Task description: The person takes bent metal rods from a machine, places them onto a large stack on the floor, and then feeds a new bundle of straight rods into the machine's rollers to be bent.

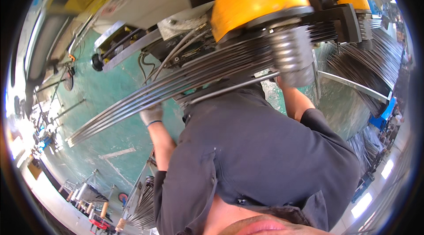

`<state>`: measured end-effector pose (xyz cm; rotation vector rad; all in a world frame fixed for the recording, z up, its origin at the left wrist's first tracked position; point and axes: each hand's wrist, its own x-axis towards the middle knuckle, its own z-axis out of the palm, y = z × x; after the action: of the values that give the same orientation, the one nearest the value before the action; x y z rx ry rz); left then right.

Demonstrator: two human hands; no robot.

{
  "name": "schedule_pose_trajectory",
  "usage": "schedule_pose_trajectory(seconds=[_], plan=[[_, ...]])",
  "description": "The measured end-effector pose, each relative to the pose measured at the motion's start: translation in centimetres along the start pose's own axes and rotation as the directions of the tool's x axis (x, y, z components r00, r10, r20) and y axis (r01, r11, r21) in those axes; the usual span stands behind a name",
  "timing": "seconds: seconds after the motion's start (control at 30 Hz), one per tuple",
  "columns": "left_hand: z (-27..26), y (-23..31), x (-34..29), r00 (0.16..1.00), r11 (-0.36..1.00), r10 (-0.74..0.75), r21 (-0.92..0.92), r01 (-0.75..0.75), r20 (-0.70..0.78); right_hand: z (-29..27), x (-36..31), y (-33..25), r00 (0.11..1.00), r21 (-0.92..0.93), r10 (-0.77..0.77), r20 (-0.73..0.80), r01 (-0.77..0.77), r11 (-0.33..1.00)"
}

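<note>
A fan of long, thin metal bars (145, 96) runs from under the yellow machine head down to the far left. My left hand (151, 115), in a pale glove with a blue cuff edge, meets the underside of these bars. They cover its fingers, so its grip does not show. My right hand (278, 81) is by the end of a single round metal rod (234, 87) in front of my waist. A grey ribbed cylinder (291, 54) hides most of that hand, and whether it holds the rod cannot be made out.
Two yellow machine heads (260, 1) with ribbed shafts loom above the bars. A dark bracket (338, 21) stands between them. On the right, a large pile of metal bars (366, 65) rests on a rack. A wheeled rack (143, 199) with more bars stands at lower left on the green floor (110, 133).
</note>
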<state>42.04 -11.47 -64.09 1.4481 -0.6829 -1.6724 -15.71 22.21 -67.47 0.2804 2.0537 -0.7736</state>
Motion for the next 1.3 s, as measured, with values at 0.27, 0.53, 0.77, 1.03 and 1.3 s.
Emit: schedule_pose_trajectory(seconds=[0.27,0.53,0.77,1.03,1.3], plan=[[17.4,-3.3,-6.4,0.940,0.926,-0.328,-0.168,0.339,0.094,-5.6,4.3,-3.3,0.908,-0.272,-0.390,0.155,0.419,0.866],[18.5,-2.5,-4.6,0.916,0.974,-0.225,0.051,0.221,0.332,-5.7,-6.9,-3.5,0.984,0.126,-0.088,0.153,0.069,0.990],[17.0,-0.9,-5.8,0.891,0.970,-0.211,-0.028,0.242,0.402,-6.4,-16.3,-7.8,0.913,0.667,-0.378,-0.152,0.378,0.643],[15.4,9.7,-11.3,0.956,0.913,-0.147,-0.338,0.230,0.253,-7.6,-19.1,-22.2,0.658,0.900,-0.683,-0.317,0.435,0.001],[13.9,18.0,-16.7,0.947,0.754,0.274,-0.648,-0.105,0.166,-6.4,-23.1,-27.2,0.754,0.972,-0.644,-0.131,-0.029,-0.232]])
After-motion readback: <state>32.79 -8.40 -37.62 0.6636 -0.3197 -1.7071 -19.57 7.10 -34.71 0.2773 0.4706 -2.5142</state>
